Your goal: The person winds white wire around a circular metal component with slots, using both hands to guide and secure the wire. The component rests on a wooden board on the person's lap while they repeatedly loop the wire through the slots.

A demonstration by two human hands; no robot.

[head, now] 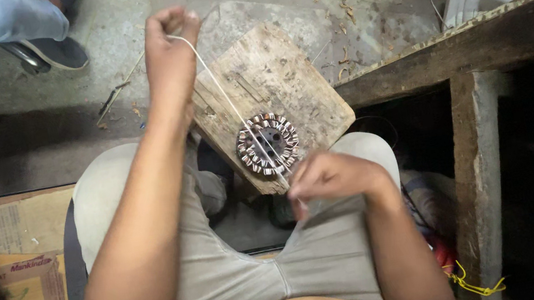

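At frame centre, the wound stator (267, 144) rests on a wooden board (292, 82): heavy, rigid. Left hand (170, 44) and right hand (325, 178) each pinch the thin, limp lacing cord (218, 86), held taut.

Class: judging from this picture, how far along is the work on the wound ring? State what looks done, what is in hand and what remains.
Done: the stator on the board carries coils all round. In hand: the left hand pulls a white cord taut across it while the right hand pinches the near end. Left: how much tying remains cannot be told; the lacing is too small to read.
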